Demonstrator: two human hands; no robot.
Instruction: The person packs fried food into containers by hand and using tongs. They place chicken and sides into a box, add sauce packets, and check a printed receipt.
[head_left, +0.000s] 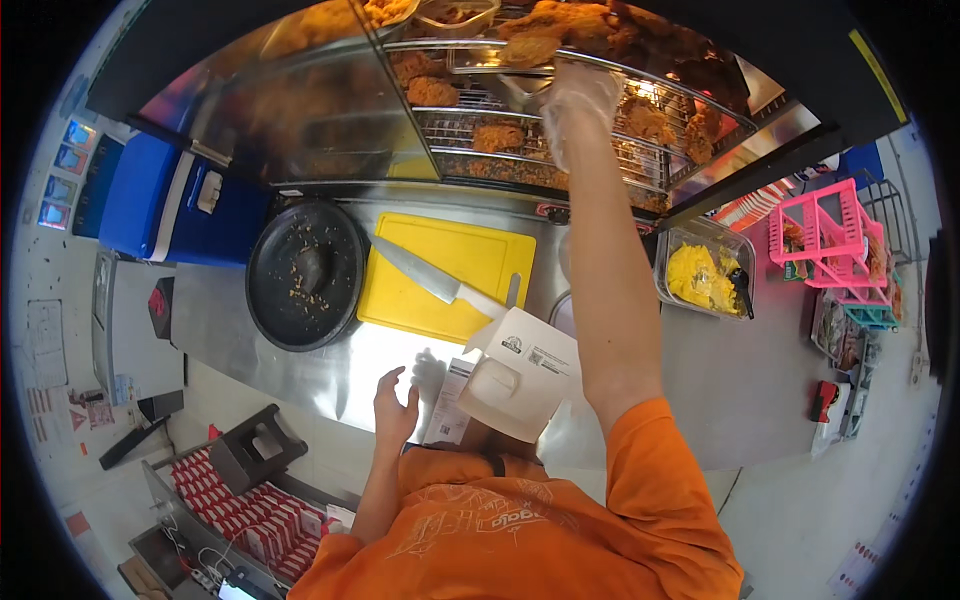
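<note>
My right hand (583, 94), in a clear plastic glove, reaches into the lit warming cabinet at the top rack. A piece of fried chicken (529, 51) lies at its fingertips; whether the fingers grip it I cannot tell. Bare and empty, my left hand (396, 405) hovers over the front edge of the steel counter, fingers apart. To its right a white cardboard takeaway box (534, 346) stands with its lid raised, beside a printed paper slip (448, 409). Behind the box, a kitchen knife (424, 271) lies across a yellow cutting board (480, 251), its handle pointing towards the box.
A black stone mortar (274, 277) with a pestle sits left of the board. Right of my arm is a clear tub (664, 259) of yellow food. The cabinet's glass door (322, 112) covers its left side. A blue cooler box (217, 217) and pink baskets (825, 232) flank the counter.
</note>
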